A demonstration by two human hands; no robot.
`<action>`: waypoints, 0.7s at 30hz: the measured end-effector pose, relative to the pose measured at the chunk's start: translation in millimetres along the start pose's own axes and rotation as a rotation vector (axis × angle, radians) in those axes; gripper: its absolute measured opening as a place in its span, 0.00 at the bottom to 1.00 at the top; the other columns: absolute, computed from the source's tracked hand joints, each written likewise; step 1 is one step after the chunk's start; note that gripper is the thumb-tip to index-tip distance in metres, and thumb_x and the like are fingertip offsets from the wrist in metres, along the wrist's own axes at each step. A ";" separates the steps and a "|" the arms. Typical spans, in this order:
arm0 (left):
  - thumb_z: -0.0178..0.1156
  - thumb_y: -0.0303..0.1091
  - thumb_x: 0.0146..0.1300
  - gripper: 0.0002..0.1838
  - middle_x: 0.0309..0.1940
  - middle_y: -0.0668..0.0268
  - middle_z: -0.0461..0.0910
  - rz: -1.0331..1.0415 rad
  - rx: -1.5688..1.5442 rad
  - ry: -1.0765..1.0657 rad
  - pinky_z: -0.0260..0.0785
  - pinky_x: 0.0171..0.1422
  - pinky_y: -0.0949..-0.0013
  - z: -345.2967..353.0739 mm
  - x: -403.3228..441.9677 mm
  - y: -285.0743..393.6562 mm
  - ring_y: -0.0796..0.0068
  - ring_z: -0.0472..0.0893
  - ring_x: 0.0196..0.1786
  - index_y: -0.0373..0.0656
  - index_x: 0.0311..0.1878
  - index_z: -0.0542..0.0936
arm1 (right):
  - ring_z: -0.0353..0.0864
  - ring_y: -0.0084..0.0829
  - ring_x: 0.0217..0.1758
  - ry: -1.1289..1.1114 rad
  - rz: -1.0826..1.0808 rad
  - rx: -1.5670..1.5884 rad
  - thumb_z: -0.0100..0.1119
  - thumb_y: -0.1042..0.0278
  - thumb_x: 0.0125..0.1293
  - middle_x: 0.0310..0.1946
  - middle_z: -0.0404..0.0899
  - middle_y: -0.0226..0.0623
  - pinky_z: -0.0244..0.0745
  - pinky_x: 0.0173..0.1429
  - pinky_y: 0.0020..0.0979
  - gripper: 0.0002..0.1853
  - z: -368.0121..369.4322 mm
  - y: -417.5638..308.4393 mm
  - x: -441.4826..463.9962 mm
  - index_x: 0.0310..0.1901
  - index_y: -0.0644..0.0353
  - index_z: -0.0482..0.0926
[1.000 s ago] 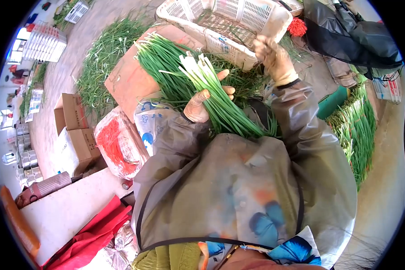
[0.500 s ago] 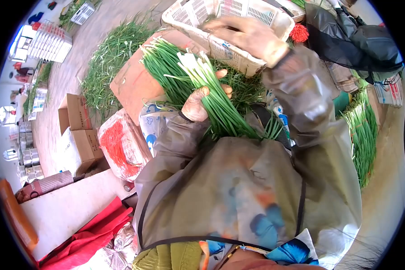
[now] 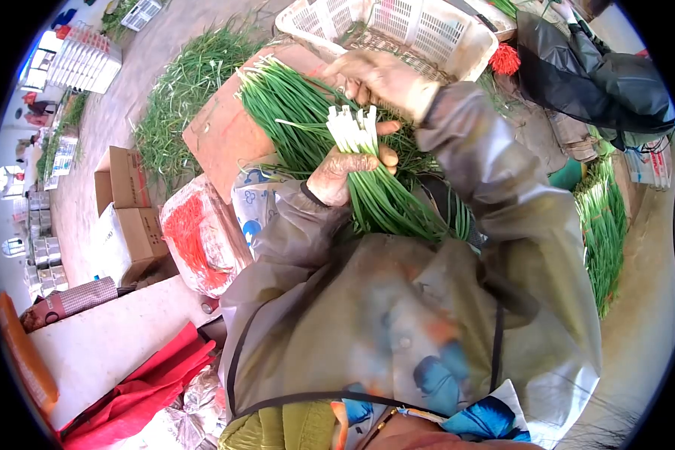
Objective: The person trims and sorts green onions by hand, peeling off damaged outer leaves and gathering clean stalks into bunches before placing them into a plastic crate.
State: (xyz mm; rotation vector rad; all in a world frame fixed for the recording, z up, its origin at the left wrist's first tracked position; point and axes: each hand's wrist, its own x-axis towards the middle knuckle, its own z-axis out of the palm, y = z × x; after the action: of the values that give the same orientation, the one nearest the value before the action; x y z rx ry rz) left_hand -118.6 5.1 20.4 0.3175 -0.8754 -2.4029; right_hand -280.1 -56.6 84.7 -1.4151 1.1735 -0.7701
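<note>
A bundle of green stalks with white ends (image 3: 382,196) is gripped in my left hand (image 3: 345,171), its white ends upward and its green part running down toward my apron. Just above those white ends is my right hand (image 3: 379,79), fingers bent and pointing left; what they hold, if anything, is hidden. Behind and left of my left hand, a larger pile of green stalks (image 3: 281,112) lies on a brown board (image 3: 221,142).
A white plastic crate (image 3: 469,46) stands beyond my hands. Loose greens (image 3: 180,97) lie on the floor at left. Red ties (image 3: 191,240) rest on a wrapped pack. Bundled greens (image 3: 601,225) stand at right, and an open cardboard box (image 3: 139,229) at left.
My right hand has swung from the right, across the crate, to just above the bundle. In my left hand the bundle stands more upright, with its white ends closer together.
</note>
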 end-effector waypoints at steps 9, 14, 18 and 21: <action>0.63 0.37 0.44 0.24 0.35 0.61 0.79 -0.019 -0.053 0.139 0.72 0.43 0.69 -12.2 -7.6 -6.6 0.70 0.78 0.36 0.35 0.45 0.75 | 0.73 0.22 0.39 -0.338 -0.165 0.048 0.60 0.71 0.55 0.32 0.74 0.29 0.70 0.44 0.26 0.24 9.9 26.9 -23.4 0.56 0.57 0.69; 0.63 0.36 0.44 0.41 0.31 0.62 0.77 -0.114 -0.013 0.033 0.70 0.37 0.73 -18.8 -8.5 -6.0 0.74 0.75 0.31 0.36 0.63 0.61 | 0.65 0.16 0.26 0.135 0.017 0.245 0.54 0.77 0.57 0.22 0.68 0.22 0.62 0.30 0.19 0.15 11.0 71.6 4.6 0.48 0.57 0.76; 0.64 0.35 0.44 0.40 0.30 0.62 0.77 -0.085 -0.051 -0.023 0.70 0.38 0.74 -24.8 -10.9 -7.7 0.73 0.76 0.31 0.36 0.63 0.61 | 0.71 0.18 0.32 0.026 0.043 0.365 0.55 0.62 0.63 0.28 0.73 0.27 0.66 0.40 0.20 0.15 1.5 78.7 9.3 0.48 0.61 0.75; 0.65 0.36 0.45 0.38 0.28 0.64 0.76 -0.103 -0.135 0.164 0.68 0.37 0.74 -39.7 -17.8 -5.3 0.75 0.74 0.30 0.36 0.61 0.64 | 0.73 0.22 0.43 -0.254 0.000 0.267 0.57 0.64 0.61 0.41 0.75 0.31 0.69 0.47 0.24 0.17 23.7 54.1 -2.6 0.50 0.59 0.74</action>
State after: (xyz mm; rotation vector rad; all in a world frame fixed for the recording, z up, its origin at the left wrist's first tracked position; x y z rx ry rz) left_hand -90.7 -1.9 -12.6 0.5094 -0.6343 -2.4745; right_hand -271.8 -42.1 28.0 -1.2478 0.8425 -0.6954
